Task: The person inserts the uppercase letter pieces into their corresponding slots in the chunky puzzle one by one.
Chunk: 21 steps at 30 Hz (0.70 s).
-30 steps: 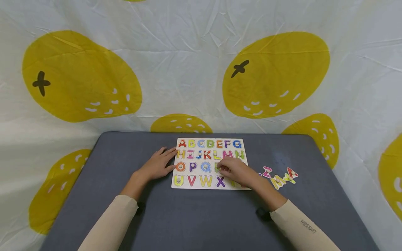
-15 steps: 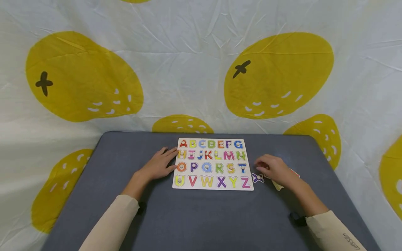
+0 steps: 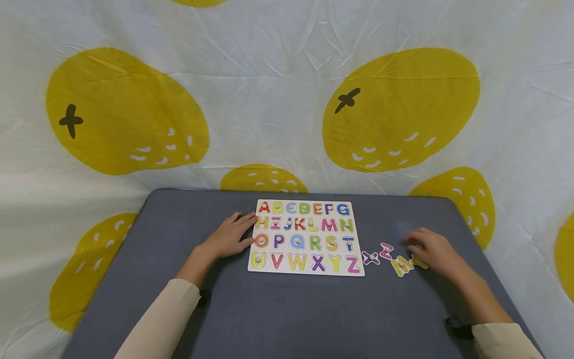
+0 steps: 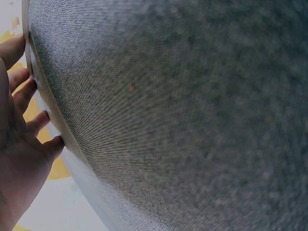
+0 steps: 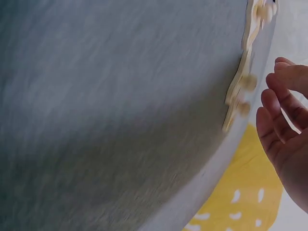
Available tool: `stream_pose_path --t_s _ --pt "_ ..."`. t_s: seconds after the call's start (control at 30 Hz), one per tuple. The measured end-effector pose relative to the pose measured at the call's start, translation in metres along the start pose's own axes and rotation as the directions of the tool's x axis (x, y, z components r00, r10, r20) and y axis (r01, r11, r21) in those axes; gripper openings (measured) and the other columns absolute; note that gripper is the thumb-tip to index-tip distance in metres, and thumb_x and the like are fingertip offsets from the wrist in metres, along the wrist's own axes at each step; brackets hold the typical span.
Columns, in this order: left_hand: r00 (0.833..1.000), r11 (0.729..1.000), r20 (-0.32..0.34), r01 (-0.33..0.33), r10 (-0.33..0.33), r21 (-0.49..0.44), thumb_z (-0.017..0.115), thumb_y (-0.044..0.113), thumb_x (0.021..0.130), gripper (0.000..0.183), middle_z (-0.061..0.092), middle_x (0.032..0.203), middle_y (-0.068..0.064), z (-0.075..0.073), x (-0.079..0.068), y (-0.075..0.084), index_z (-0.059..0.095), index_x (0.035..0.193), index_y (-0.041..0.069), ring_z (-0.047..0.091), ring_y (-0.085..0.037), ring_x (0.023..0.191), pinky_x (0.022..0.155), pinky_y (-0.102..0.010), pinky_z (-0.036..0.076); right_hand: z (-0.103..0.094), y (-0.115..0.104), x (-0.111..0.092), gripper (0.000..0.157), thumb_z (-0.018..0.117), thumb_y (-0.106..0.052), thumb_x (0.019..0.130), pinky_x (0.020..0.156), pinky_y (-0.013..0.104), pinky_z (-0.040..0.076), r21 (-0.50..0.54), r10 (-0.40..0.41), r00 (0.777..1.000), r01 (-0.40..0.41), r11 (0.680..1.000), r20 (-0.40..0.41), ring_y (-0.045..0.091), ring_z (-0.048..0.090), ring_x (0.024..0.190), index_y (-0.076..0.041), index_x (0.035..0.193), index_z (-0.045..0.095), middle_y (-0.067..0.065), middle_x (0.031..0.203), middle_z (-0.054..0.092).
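The white alphabet board (image 3: 306, 273) lies on the grey table with its rows of coloured letters. My left hand (image 3: 229, 238) rests against its left edge, fingers spread and nearly straight; the left wrist view shows the fingertips (image 4: 57, 143) along the board's side. To the right of the board are loose knobbed letter pieces: a purple X (image 3: 371, 258), a pink Z (image 3: 386, 251), a yellow W-shaped piece (image 3: 401, 267) and a yellow piece (image 3: 419, 263) partly covered by my right hand (image 3: 432, 249). That hand hovers over them, fingers loosely bent, with nothing visible between them.
The dark grey table (image 3: 287, 319) runs around the board, its far edge close to a white curtain (image 3: 269, 99) printed with yellow fruit. In the right wrist view the wooden pieces (image 5: 236, 79) stand up from the cloth by their knobs.
My right hand has moved rightward from above the board to over the loose pieces, uncovering the board's right side. My left hand stays at the board's left edge.
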State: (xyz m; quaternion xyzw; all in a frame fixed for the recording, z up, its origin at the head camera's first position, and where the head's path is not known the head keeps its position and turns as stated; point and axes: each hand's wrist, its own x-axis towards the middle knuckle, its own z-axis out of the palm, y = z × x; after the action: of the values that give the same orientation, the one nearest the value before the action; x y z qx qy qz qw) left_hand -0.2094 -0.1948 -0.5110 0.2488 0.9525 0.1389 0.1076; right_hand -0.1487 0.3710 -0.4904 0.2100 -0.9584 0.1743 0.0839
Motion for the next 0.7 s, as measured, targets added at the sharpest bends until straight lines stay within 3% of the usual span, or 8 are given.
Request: stream_pose_path --t_s 0.27,0.7 --pt "1.0 1.0 -0.003 -0.004 0.004 0.0 0.058 0.042 0.104 0.071 0.03 0.17 -0.006 0.002 0.0 0.0 0.031 0.164 0.016 0.02 -0.044 0.157 0.126 -0.063 0.017 -0.005 0.017 -0.021 0.022 0.081 0.001 0.084 0.066 0.032 0.052 0.021 0.004 0.999 -0.005 1.0 0.05 0.012 0.061 0.079 -0.01 0.103 0.076 0.003 0.098 0.068" --pt "1.0 1.0 -0.009 0.003 -0.003 -0.005 0.058 0.041 0.104 0.071 0.031 0.17 -0.008 -0.001 -0.002 0.003 0.032 0.164 0.015 0.021 -0.045 0.156 0.124 -0.065 0.019 -0.005 0.028 -0.029 0.026 0.085 0.005 0.075 0.065 0.027 0.053 -0.002 0.035 0.998 -0.035 0.999 0.046 0.007 0.06 0.075 -0.009 0.095 0.075 0.001 0.092 0.067"
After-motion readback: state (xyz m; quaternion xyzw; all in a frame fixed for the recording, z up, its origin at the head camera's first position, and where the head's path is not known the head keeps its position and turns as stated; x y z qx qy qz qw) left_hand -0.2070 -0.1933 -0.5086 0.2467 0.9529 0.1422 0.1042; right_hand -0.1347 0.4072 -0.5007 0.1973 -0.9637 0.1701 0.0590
